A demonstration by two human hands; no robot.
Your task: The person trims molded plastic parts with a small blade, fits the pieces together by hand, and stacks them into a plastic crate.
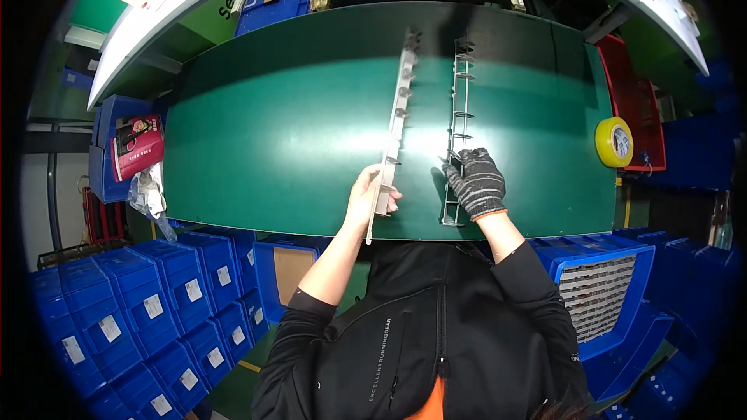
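Observation:
My bare left hand (364, 201) is closed round the near end of a long, pale metal strip (396, 120) with several small disc-like tabs along it. The strip is raised and tilted, its far end slightly blurred. To its right, a narrow ladder-like metal rack (460, 115) with two thin rails and several crosspieces runs away from me over the green table. My right hand (478, 183), in a dark grey striped glove with an orange cuff, closes on this rack near its lower half. The glove hides part of the rails there.
The green table (272, 132) carries a yellow tape roll (614, 142) at its right edge. A red bin (632, 101) stands beyond it. Stacked blue crates (171, 295) sit at lower left; a blue crate of metal parts (603, 295) is at lower right. A pink package (138, 148) lies far left.

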